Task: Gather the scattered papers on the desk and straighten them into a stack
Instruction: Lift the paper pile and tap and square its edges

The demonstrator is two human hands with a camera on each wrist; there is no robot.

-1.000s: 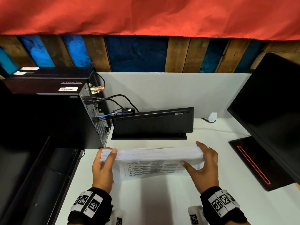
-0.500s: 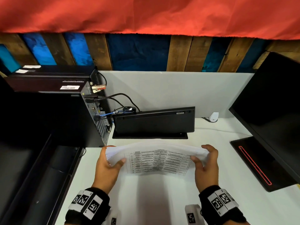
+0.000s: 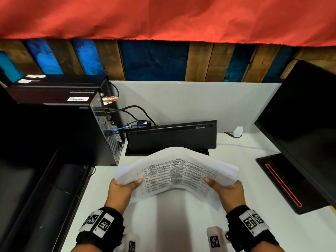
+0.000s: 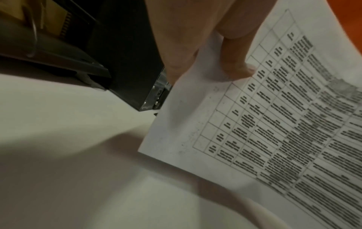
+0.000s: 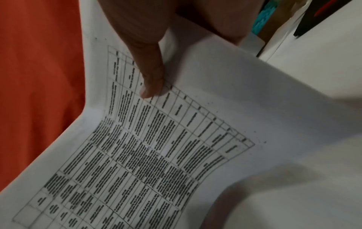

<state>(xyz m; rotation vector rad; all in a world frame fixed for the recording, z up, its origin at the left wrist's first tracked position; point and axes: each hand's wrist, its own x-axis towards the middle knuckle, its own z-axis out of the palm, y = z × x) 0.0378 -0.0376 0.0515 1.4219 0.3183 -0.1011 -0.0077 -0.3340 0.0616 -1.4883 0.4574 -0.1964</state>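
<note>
Papers (image 3: 174, 171) now lie face-up and bowed above the bench (image 3: 254, 206), no longer on edge. Left hand (image 3: 121, 190) and right hand (image 3: 226, 190) pinch opposite ends. Squaring appears done; laying flat remains.

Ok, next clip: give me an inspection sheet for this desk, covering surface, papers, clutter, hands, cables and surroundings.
Surface: white desk, bare where visible.
Job's things: paper stack held off the desk, bowed upward, printed table facing up.
Clutter: nothing seen loose.
Hands: left hand and right hand each grip one end of the stack, thumbs on top.
Cables: black and blue leads at the computer tower.
Surroundings: black keyboard propped at the back, monitor right, red cloth above.
</note>
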